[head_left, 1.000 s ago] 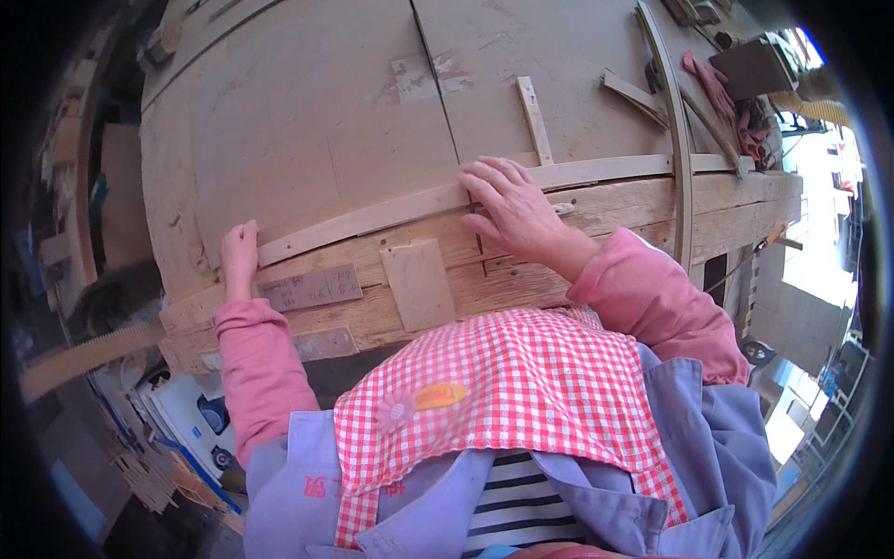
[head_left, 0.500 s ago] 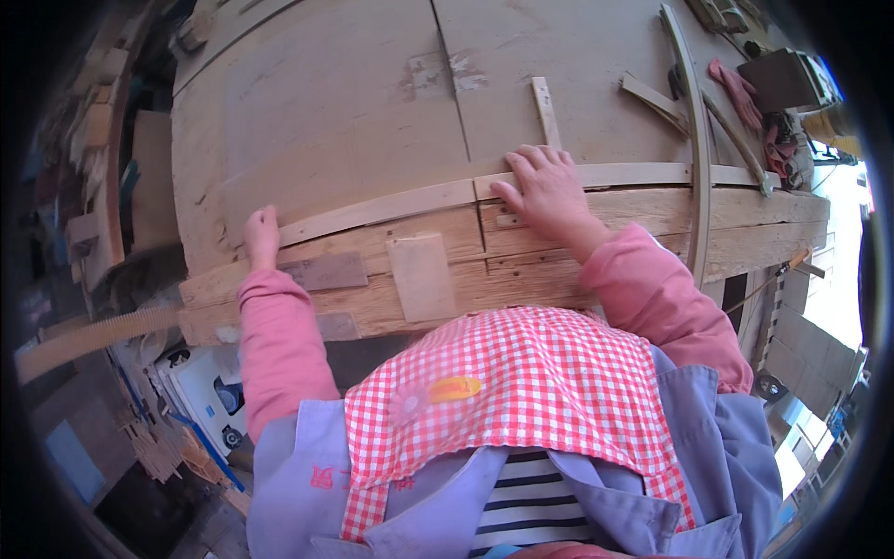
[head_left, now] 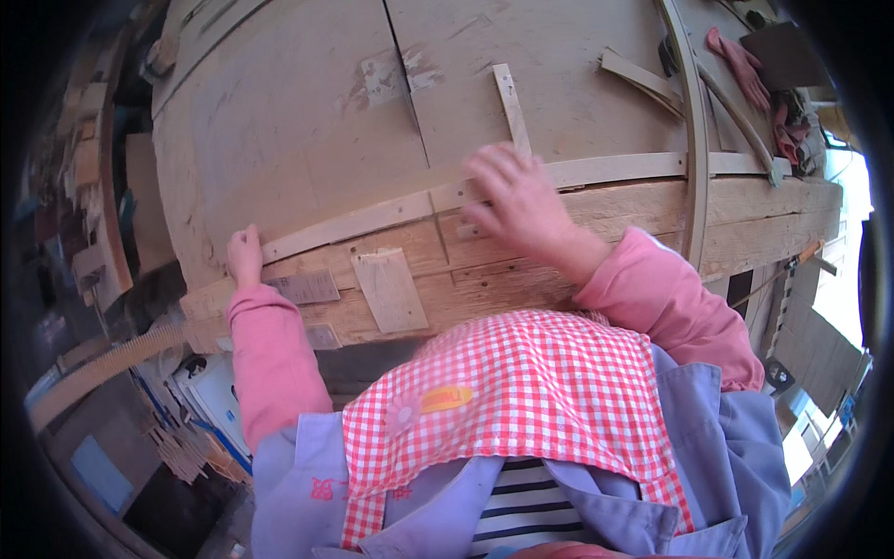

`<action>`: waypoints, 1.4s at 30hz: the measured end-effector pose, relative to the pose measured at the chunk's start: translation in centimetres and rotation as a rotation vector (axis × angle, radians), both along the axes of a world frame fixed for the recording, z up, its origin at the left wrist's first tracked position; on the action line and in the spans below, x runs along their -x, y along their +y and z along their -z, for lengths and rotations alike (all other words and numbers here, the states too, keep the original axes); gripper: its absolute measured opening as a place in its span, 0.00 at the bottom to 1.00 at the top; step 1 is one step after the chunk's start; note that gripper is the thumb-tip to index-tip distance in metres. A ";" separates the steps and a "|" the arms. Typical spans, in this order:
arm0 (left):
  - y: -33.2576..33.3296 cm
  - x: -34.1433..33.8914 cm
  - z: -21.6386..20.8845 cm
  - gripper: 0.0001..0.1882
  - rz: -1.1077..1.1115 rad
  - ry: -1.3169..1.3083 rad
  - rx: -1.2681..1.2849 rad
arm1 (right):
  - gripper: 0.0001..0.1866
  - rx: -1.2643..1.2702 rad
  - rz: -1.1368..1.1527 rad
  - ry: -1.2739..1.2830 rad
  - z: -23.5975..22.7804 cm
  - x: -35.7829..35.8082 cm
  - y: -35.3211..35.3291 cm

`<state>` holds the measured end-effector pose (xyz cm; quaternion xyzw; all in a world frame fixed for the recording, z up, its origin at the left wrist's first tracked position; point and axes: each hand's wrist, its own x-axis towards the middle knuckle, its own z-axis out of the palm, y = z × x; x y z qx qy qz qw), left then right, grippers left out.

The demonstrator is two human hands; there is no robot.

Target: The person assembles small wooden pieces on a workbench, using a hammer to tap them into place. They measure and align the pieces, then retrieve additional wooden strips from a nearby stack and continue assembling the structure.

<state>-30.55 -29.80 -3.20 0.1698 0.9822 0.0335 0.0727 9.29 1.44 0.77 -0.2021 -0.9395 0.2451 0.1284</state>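
Note:
A long, thin wooden strip [head_left: 372,220] with nail holes lies along the near side of a worn wooden worktop, just behind a thick front beam. My left hand [head_left: 245,256] is closed in a pinch at the strip's left end. Blurred by motion, my right hand [head_left: 521,205] is over the strip to the right of a dark slit [head_left: 407,79] in the top. Its fingers are spread, and whether they touch the strip I cannot tell. A short batten [head_left: 511,104] sticks out beyond my right fingers.
A long upright-lying bar [head_left: 696,140] crosses the worktop at right. Beyond it are a curved stick [head_left: 740,116] and pink gloves [head_left: 738,65]. Thin offcuts [head_left: 643,82] lie nearby. A pale wood piece [head_left: 389,289] rests on the front beam [head_left: 596,219]. Stacked wood stands at left.
The view has turned a little, shifting the worktop leftward in the picture. My right fingers, resting on the strip before, are now blurred and look more raised. The left hand keeps its pinch.

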 end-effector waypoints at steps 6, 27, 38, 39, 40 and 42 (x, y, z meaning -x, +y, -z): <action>0.8 -1.4 -0.5 0.23 -0.023 0.082 -0.002 | 0.25 -0.007 -0.055 -0.243 -0.1 1.1 1.7; 8.4 -15.3 -2.1 0.11 0.476 0.250 -0.497 | 0.19 -0.123 0.013 -0.207 0.1 1.9 1.0; 9.5 -17.4 -1.9 0.10 0.523 0.180 -0.525 | 0.17 -0.128 0.017 -0.193 0.1 1.9 0.9; 9.8 -17.5 -1.9 0.11 0.539 0.197 -0.528 | 0.17 -0.125 0.019 -0.198 0.1 1.9 0.9; 10.1 -17.6 -1.9 0.11 0.548 0.202 -0.526 | 0.17 -0.125 0.020 -0.196 0.1 1.9 0.9; 10.9 -18.2 -1.9 0.11 0.563 0.208 -0.517 | 0.17 -0.121 0.018 -0.183 0.2 1.9 1.0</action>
